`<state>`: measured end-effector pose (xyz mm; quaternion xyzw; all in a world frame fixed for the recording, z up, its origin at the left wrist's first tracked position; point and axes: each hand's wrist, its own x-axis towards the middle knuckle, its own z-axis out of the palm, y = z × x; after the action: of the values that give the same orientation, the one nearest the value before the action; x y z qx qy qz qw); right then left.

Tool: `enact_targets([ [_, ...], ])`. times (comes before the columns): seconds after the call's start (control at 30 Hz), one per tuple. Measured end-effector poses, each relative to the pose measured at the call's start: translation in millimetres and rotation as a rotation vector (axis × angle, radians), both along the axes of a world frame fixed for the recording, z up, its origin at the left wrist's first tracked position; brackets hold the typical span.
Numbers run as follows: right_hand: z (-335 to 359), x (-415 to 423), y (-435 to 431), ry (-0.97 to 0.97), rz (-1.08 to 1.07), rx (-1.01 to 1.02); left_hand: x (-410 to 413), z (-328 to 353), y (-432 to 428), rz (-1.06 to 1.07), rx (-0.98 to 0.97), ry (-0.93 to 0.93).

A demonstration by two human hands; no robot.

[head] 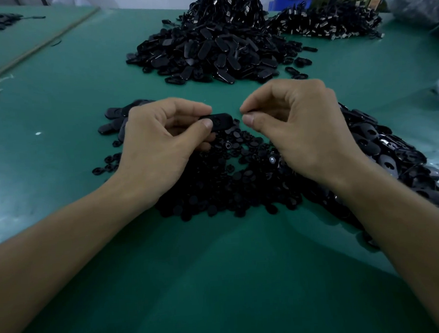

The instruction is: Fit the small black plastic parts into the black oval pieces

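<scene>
While my left hand (161, 144) pinches an oval (221, 120) at frame centre, fingers of my right hand (295, 126) clamp a small part (251, 111) just beside it, above the parts heap (227, 186) on the table (219, 281).

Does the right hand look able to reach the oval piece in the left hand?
Probably yes: the right hand, pinching a small part, is close beside the oval piece the left hand pinches, nothing between them.

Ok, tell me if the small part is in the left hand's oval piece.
Out, it seems. The left hand grips the oval piece; the right hand pinches a small dark part just beside it, not touching.
</scene>
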<state>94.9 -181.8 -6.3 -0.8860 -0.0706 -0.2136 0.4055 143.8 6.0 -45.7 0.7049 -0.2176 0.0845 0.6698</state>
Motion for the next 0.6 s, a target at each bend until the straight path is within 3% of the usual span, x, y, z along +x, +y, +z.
enact_targets([
  [0.6, 0.5, -0.5, 9.5, 0.114, 0.112, 0.378, -5.9, 3.2, -2.6, -0.011, 0.013, -0.127],
])
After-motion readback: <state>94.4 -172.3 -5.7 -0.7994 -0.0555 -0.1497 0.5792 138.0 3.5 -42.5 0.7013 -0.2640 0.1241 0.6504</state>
